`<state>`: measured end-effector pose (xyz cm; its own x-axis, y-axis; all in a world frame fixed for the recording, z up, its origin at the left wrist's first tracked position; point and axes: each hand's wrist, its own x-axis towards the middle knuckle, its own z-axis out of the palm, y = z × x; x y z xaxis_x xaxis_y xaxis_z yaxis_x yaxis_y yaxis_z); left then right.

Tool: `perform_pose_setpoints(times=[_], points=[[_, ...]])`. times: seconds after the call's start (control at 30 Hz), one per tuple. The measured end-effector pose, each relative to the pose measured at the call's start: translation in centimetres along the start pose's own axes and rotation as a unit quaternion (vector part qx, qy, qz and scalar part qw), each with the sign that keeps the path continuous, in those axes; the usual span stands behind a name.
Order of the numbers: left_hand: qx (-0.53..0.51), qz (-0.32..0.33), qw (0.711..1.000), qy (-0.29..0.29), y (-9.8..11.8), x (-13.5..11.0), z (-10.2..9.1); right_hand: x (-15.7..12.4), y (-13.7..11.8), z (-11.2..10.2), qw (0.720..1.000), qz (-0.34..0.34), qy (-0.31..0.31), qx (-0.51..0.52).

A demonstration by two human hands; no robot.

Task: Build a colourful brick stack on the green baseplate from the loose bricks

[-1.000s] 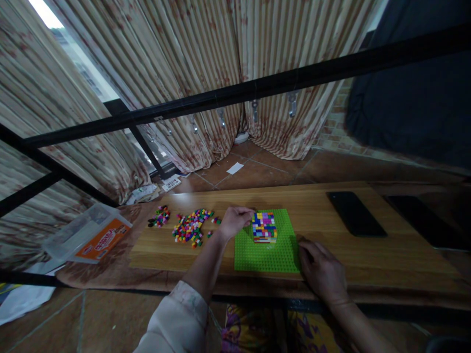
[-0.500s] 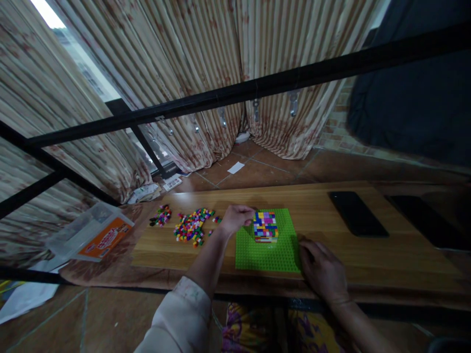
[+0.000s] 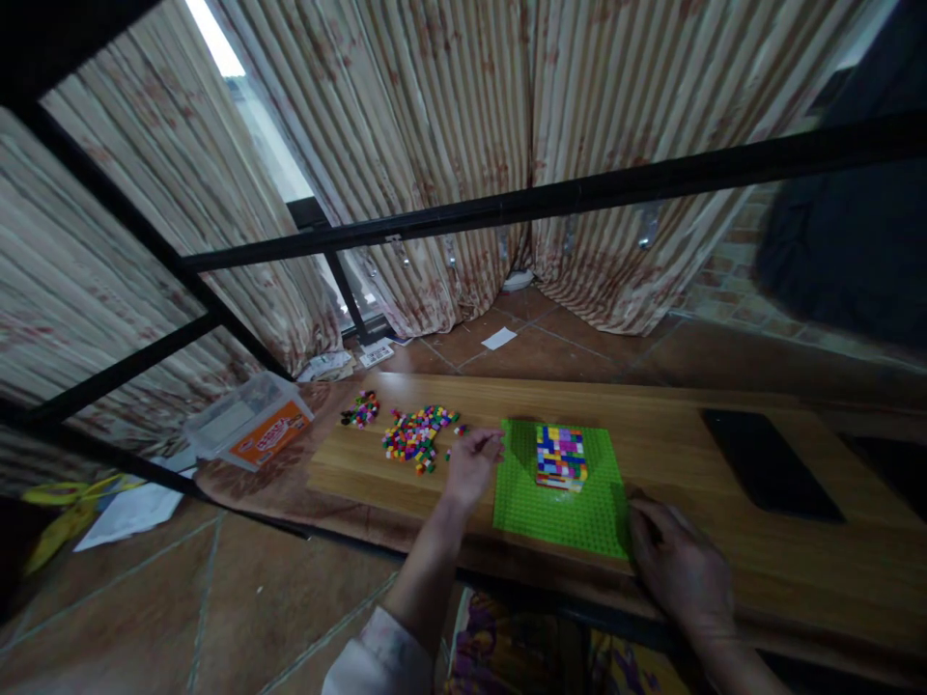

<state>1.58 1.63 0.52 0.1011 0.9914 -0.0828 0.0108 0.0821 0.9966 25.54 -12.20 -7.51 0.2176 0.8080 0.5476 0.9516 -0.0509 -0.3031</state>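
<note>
A green studded baseplate (image 3: pixel 561 521) lies on the wooden board, bearing a low block of multicoloured toy bricks (image 3: pixel 560 456). My left hand (image 3: pixel 472 465) hovers by the plate's left edge, apart from the block. Its thumb and fingertips are pinched together; whatever they hold is too small to make out. My right hand (image 3: pixel 685 565) rests at the plate's lower right edge, fingers curled against it. Left of my left hand lies a loose pile of small coloured bricks (image 3: pixel 412 436), with a smaller brick pile (image 3: pixel 360 410) beyond it.
A black phone-like slab (image 3: pixel 768 463) lies on the wooden board (image 3: pixel 652 415) at right. To the left stands a clear plastic box (image 3: pixel 250 420) with an orange label. A black metal rail (image 3: pixel 463 217) crosses in front of the curtains (image 3: pixel 435 106).
My left hand has drawn away from the brick block to the plate's left edge. My right hand stays at the plate's edge. The camera has turned left, so the scene sits further right.
</note>
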Motion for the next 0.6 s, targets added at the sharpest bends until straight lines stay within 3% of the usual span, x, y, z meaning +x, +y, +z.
perform_pose_setpoints(times=[0.13, 0.3, 0.4, 0.6], points=[[0.061, 0.048, 0.993, 0.087, -2.1, -3.0, -4.8, -0.1, 0.2, 0.1, 1.0, -0.012, 0.007, -0.02], [0.209, 0.034, 0.962, 0.173, -2.9, -4.9, -9.5, 0.0, 0.1, -0.1, 0.999, -0.01, 0.021, -0.041], [0.287, 0.027, 0.94, 0.185, -2.8, -4.9, -10.3, 0.1, 0.1, -0.2, 0.999, -0.01, 0.022, -0.049], [0.39, 0.038, 0.901, 0.188, -3.4, -4.0, -9.7, 0.1, 0.0, -0.3, 0.998, -0.005, 0.026, -0.054]])
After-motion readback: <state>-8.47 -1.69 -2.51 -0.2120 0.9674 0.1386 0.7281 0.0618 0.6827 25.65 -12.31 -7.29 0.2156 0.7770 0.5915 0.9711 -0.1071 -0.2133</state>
